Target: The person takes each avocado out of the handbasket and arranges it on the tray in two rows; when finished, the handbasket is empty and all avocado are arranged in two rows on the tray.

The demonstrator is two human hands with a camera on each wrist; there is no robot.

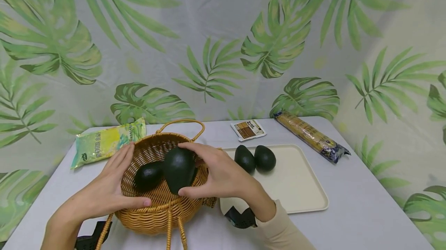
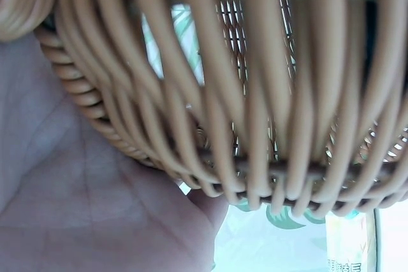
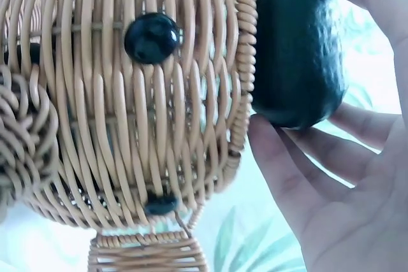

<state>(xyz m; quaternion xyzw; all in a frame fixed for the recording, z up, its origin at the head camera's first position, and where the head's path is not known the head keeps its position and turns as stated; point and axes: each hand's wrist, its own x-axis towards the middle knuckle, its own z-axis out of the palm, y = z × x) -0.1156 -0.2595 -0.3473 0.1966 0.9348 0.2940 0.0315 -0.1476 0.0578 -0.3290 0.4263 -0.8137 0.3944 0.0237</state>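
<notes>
Two avocados (image 1: 265, 158) on cream tray (image 1: 285, 190), another (image 1: 149, 175) inside wicker basket (image 1: 150, 218); right hand (image 1: 221, 172) pinches one more avocado (image 1: 178, 168) at basket's mouth, left hand (image 1: 106, 192) spread against basket's side.

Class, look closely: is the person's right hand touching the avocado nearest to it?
Touching. The head view shows it plainly: the right hand pinches the avocado, with thumb and fingers against opposite ends.

Passage above right side of tray (image 1: 296, 188); avocados (image 1: 265, 158) block far left.
</notes>
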